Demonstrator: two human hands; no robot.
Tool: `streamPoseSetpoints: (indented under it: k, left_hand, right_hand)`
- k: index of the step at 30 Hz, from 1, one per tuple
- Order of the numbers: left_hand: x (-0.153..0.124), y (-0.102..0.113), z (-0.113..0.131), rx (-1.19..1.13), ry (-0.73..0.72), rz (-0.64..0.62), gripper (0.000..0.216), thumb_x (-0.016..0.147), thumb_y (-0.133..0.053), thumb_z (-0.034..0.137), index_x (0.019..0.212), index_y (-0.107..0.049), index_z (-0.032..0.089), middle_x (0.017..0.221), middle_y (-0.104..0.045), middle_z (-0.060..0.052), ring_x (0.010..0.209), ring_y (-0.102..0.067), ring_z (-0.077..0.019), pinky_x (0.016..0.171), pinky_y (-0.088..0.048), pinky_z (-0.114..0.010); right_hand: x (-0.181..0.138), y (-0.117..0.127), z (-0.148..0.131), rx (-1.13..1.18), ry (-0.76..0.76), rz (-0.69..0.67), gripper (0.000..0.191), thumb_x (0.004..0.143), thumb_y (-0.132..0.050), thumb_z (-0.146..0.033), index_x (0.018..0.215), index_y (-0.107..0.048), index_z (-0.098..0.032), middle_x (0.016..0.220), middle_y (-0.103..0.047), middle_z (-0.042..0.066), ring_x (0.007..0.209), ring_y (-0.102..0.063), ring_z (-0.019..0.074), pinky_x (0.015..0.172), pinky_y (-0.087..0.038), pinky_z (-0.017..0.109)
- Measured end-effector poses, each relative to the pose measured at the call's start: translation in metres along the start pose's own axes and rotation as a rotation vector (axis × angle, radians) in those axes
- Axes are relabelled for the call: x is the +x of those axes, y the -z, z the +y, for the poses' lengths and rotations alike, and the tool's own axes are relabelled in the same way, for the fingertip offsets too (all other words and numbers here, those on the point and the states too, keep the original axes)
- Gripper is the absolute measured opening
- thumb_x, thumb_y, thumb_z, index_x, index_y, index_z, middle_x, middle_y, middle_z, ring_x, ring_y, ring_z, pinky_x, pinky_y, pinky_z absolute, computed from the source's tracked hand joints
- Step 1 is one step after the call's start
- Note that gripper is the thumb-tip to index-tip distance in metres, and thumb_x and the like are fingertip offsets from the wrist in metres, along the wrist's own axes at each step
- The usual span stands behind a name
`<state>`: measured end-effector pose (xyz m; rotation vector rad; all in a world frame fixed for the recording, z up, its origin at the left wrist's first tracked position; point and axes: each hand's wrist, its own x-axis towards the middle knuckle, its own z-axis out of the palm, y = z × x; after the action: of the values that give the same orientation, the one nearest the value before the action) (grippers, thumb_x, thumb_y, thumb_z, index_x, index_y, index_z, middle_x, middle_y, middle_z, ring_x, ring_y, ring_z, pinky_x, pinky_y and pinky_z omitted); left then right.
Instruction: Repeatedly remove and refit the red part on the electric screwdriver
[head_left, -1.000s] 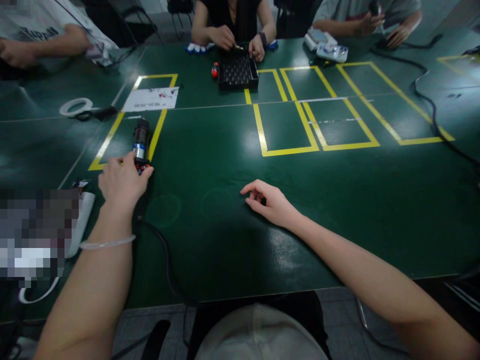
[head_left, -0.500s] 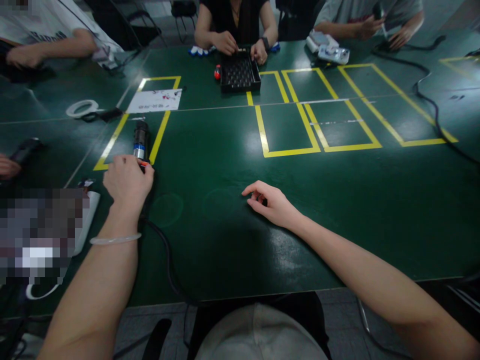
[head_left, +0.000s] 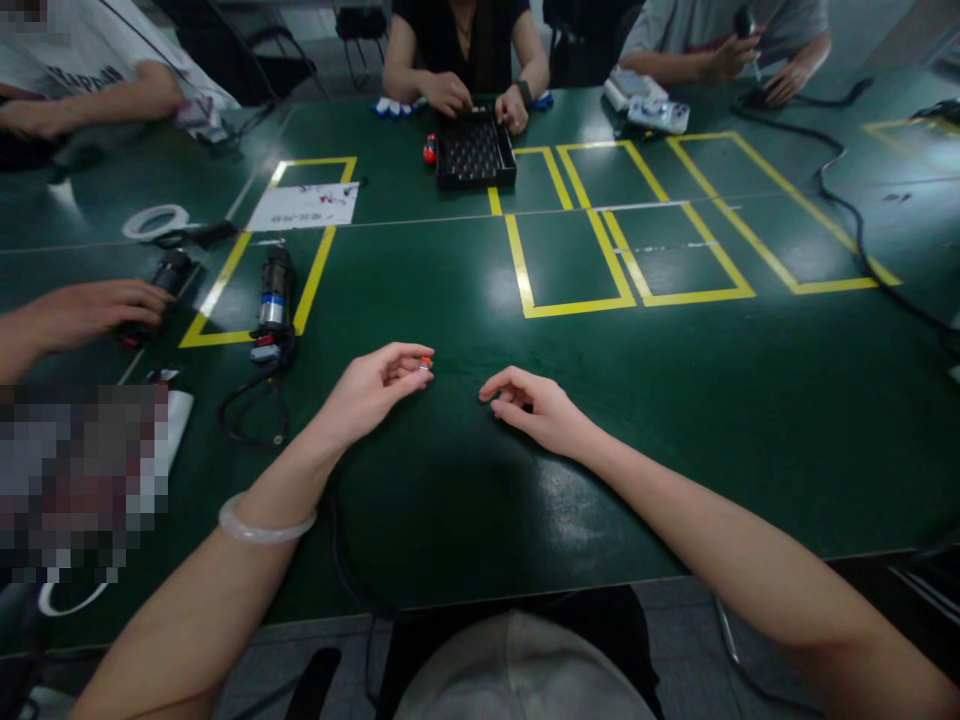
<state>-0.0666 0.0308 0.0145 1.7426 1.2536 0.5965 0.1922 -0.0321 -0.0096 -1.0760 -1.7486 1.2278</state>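
Left hand (head_left: pixel 371 385): pinched an orange-red piece (head_left: pixel 425 362) between thumb and fingers, near the centre of the frame.
Right hand (head_left: pixel 546 410): curled loosely just right of centre, thumb and fingers apart, near the left hand; could not tell whether touching the table (head_left: pixel 675 400).
Black cylinder (head_left: pixel 273 300): lay left of centre with a blue band, inside and over the lower end of a yellow tape outline (head_left: pixel 316 280).
Looped cable (head_left: pixel 232 436): lay below the cylinder, near the left forearm, closest to getting in the way.
Co-worker's hand (head_left: pixel 105 308): reached in at the left edge, touching a dark device (head_left: pixel 172 268).
Upper left: held a white card (head_left: pixel 304 205) across the outline and a tape roll (head_left: pixel 124 222) beside.
Top centre: held a black tray (head_left: pixel 476 182), near a red object (head_left: pixel 429 150).
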Motion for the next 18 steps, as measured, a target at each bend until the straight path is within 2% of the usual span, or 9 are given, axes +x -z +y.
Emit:
streamPoseSetpoints:
  k: [2,5,9,13,18]
  left_hand:
    - [-0.005,-0.017,0.008,-0.091,0.024,-0.079,0.046,0.079,-0.072,0.043,0.114,-0.060,0.015,0.096,-0.070,-0.008,0.088,-0.068,-0.0198,0.082,-0.055,-0.033]
    - [-0.011,-0.030,0.014,-0.129,0.012,-0.182,0.040,0.080,-0.073,0.042,0.108,-0.061,0.016,0.096,-0.071,-0.007,0.087,-0.068,-0.0189,0.081,-0.055,-0.033]
    - [-0.017,-0.035,0.017,-0.120,-0.056,-0.288,0.039,0.087,-0.065,0.042,0.119,-0.065,0.019,0.105,-0.072,-0.008,0.094,-0.068,-0.0197,0.083,-0.054,-0.032]
    - [-0.019,-0.037,0.019,-0.035,-0.132,-0.274,0.039,0.091,-0.060,0.042,0.123,-0.067,0.021,0.111,-0.071,-0.008,0.095,-0.068,-0.0193,0.082,-0.054,-0.031]
    - [-0.023,-0.039,0.024,0.058,-0.223,-0.176,0.037,0.090,-0.062,0.039,0.123,-0.063,0.021,0.102,-0.071,-0.005,0.088,-0.068,-0.0161,0.082,-0.054,-0.029]
  right_hand:
    - [0.001,-0.001,0.001,0.084,-0.027,-0.018,0.016,0.089,-0.057,-0.022,0.103,-0.062,-0.017,0.097,-0.069,0.004,0.074,-0.061,0.0106,0.066,-0.049,0.024]
    - [0.001,-0.004,0.001,0.204,-0.089,-0.049,0.018,0.088,-0.061,-0.026,0.103,-0.060,-0.016,0.094,-0.069,0.005,0.070,-0.062,0.0101,0.062,-0.050,0.023]
    - [0.002,-0.006,0.003,0.309,-0.174,-0.070,0.018,0.086,-0.064,-0.029,0.099,-0.057,-0.018,0.091,-0.068,0.003,0.066,-0.063,0.0096,0.051,-0.048,0.019]
    - [0.003,-0.007,0.004,0.393,-0.197,-0.071,0.020,0.086,-0.065,-0.031,0.095,-0.054,-0.018,0.085,-0.066,0.001,0.058,-0.060,0.0078,0.043,-0.046,0.016]
    - [0.005,-0.006,0.003,0.462,-0.222,-0.090,0.026,0.086,-0.067,-0.038,0.093,-0.053,-0.017,0.082,-0.066,0.000,0.055,-0.061,0.0075,0.040,-0.048,0.016]
